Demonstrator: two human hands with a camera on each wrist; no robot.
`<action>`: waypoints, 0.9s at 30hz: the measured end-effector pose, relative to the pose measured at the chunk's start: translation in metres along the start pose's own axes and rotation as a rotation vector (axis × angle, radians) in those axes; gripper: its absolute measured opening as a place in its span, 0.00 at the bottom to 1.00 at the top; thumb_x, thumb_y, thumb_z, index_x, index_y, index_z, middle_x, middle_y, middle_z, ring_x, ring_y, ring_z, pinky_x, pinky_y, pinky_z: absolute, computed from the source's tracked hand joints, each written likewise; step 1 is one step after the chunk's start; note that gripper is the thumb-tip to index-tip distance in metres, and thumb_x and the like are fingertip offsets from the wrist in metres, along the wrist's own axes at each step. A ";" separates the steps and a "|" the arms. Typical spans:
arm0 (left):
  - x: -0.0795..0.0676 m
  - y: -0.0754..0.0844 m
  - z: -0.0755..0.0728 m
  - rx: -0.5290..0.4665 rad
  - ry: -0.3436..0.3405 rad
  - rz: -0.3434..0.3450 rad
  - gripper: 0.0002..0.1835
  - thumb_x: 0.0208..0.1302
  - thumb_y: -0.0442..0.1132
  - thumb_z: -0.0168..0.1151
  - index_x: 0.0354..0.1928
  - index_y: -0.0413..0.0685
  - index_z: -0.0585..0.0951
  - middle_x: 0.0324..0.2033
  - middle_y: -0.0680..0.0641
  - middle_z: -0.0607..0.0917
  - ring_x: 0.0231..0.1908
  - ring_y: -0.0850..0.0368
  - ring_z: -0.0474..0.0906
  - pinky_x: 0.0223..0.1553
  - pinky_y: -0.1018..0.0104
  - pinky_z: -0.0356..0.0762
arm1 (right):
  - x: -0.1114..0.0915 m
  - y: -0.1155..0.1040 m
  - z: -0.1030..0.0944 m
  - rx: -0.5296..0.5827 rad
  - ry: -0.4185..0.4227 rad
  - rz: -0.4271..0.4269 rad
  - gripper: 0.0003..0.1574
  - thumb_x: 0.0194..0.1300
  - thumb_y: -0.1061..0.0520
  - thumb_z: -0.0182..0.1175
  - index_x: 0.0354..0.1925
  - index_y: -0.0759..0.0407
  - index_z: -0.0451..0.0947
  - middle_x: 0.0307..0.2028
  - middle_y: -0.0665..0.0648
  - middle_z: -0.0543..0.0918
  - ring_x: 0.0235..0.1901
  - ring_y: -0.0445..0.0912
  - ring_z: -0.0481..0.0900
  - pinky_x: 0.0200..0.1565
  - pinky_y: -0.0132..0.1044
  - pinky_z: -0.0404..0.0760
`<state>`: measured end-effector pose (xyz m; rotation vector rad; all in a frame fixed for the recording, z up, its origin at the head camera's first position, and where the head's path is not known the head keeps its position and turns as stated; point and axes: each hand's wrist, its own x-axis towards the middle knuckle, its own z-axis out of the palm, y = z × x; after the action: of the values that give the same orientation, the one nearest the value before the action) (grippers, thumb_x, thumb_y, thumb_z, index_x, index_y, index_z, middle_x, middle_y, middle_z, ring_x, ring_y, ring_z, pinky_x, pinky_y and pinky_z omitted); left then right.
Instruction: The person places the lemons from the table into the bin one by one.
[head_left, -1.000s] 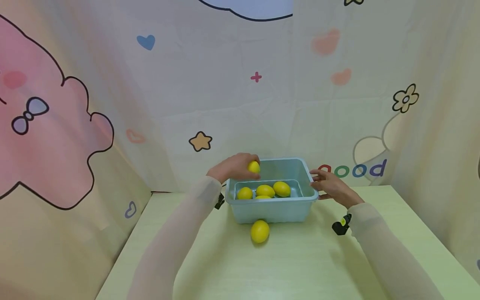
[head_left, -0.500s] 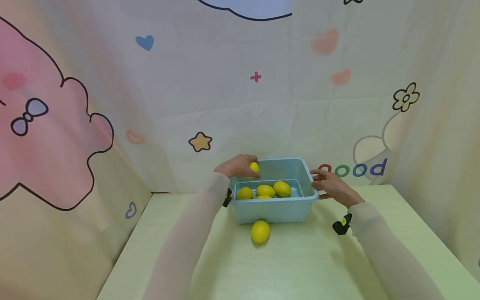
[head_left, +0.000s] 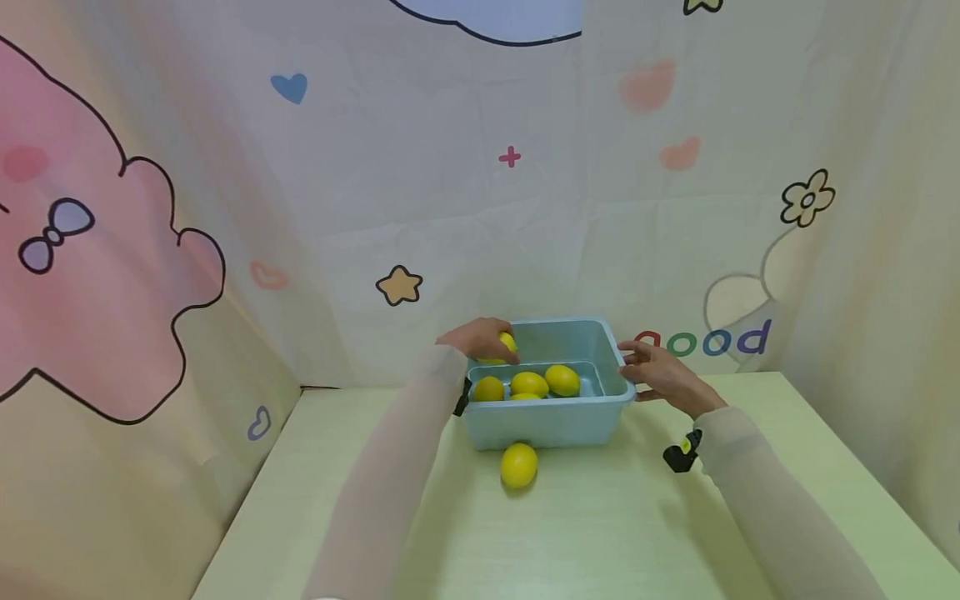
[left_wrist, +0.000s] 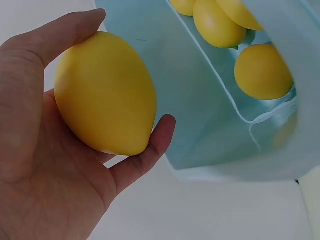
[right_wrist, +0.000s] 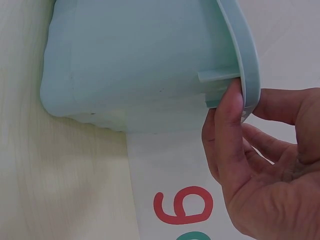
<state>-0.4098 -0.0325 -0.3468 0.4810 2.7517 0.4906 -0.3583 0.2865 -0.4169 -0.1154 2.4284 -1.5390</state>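
My left hand [head_left: 478, 337] holds a yellow lemon [left_wrist: 106, 95] at the back left of a light blue plastic bin [head_left: 540, 423]. In the left wrist view the fingers and thumb curve around the fruit, with its pointed end outward. My right hand [head_left: 662, 375] grips the bin's right rim. The right wrist view shows the fingertips tucked under the rim [right_wrist: 251, 60] and the thumb on its other side. Several lemons lie in the bin, among them one at the right [head_left: 562, 380]. Another lemon [head_left: 519, 466] rests on the table against the bin's front.
The bin stands near the far edge of a pale wooden table [head_left: 585, 533]. Right behind it hangs a curtain [head_left: 450, 167] printed with cartoon shapes and letters. More curtain closes in the left and right sides.
My left hand, with the lemon in it, has shifted slightly right and lower at the bin's back left. The right hand keeps its place on the rim.
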 end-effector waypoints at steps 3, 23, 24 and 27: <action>0.003 -0.002 0.007 0.002 -0.021 -0.009 0.30 0.59 0.56 0.66 0.63 0.58 0.75 0.55 0.50 0.79 0.47 0.53 0.75 0.50 0.58 0.80 | 0.000 0.005 0.001 -0.003 -0.003 0.004 0.39 0.72 0.58 0.53 0.75 0.58 0.50 0.67 0.69 0.63 0.53 0.58 0.75 0.48 0.42 0.84; 0.012 0.003 0.011 0.036 0.013 0.067 0.25 0.62 0.56 0.63 0.59 0.61 0.76 0.61 0.51 0.77 0.56 0.53 0.74 0.58 0.50 0.76 | 0.001 0.000 0.001 -0.013 0.005 -0.005 0.40 0.71 0.57 0.53 0.75 0.58 0.50 0.67 0.69 0.63 0.51 0.56 0.76 0.46 0.40 0.84; 0.013 0.003 0.011 0.038 0.014 0.068 0.24 0.62 0.56 0.63 0.59 0.61 0.76 0.60 0.52 0.77 0.56 0.53 0.74 0.58 0.50 0.76 | 0.001 0.000 0.001 -0.013 0.005 -0.007 0.40 0.71 0.57 0.53 0.75 0.59 0.49 0.67 0.69 0.63 0.51 0.57 0.76 0.46 0.40 0.84; 0.013 0.002 0.010 0.040 0.011 0.064 0.25 0.62 0.57 0.63 0.60 0.62 0.76 0.61 0.52 0.76 0.56 0.53 0.74 0.58 0.50 0.76 | 0.000 -0.001 0.001 -0.011 0.004 -0.009 0.41 0.71 0.57 0.53 0.76 0.59 0.49 0.67 0.69 0.63 0.51 0.57 0.76 0.46 0.40 0.84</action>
<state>-0.4174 -0.0226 -0.3581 0.5787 2.7688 0.4559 -0.3579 0.2850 -0.4163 -0.1247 2.4431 -1.5314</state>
